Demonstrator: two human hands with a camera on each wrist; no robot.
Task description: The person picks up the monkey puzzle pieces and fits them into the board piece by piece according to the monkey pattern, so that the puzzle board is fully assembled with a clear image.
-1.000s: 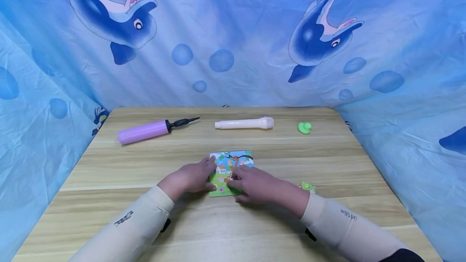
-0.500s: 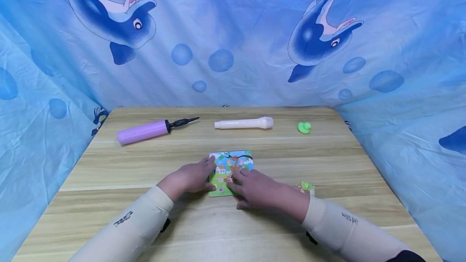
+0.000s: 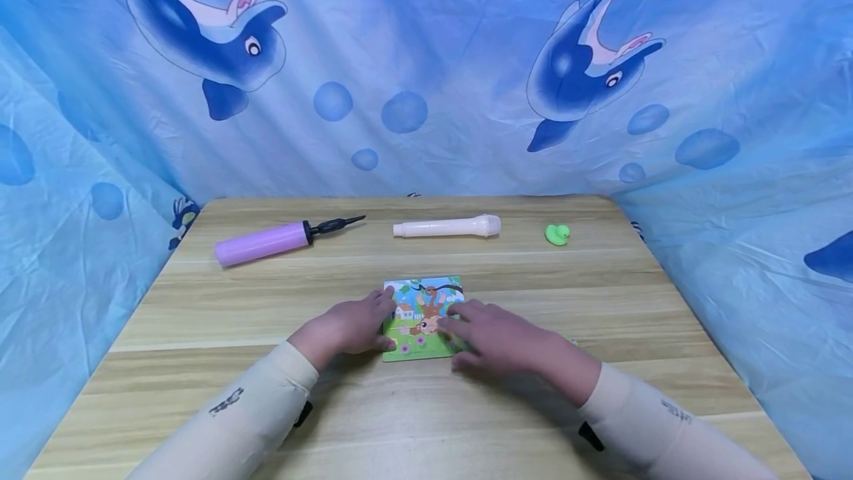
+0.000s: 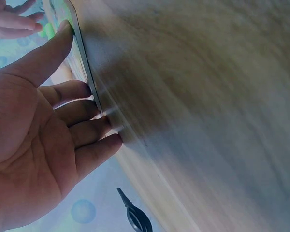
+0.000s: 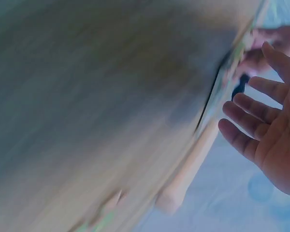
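A small jigsaw puzzle [image 3: 421, 343] with a cartoon monkey, a house and flowers lies flat near the table's middle. My left hand [image 3: 356, 323] rests against its left side, and in the left wrist view the thumb and fingertips touch the board's edge [image 4: 85, 63]. Over the puzzle's right side is my right hand [image 3: 493, 335], fingers spread and holding nothing; the right wrist view shows the palm and loose fingers [image 5: 246, 118] apart from the board. Behind the right forearm a loose puzzle piece [image 3: 574, 341] is mostly hidden.
Along the back of the wooden table [image 3: 320, 265] lie a purple hand pump [image 3: 262, 244] with a black nozzle, a pale pink toy microphone [image 3: 445, 227] and a small green duck [image 3: 557, 235]. A blue dolphin-print curtain [image 3: 426, 58] surrounds the table's back and sides.
My right hand has lifted and shifted right off the puzzle's middle, uncovering the monkey's face and lower right part. The forearm now covers most of the loose piece. My left hand has stayed put.
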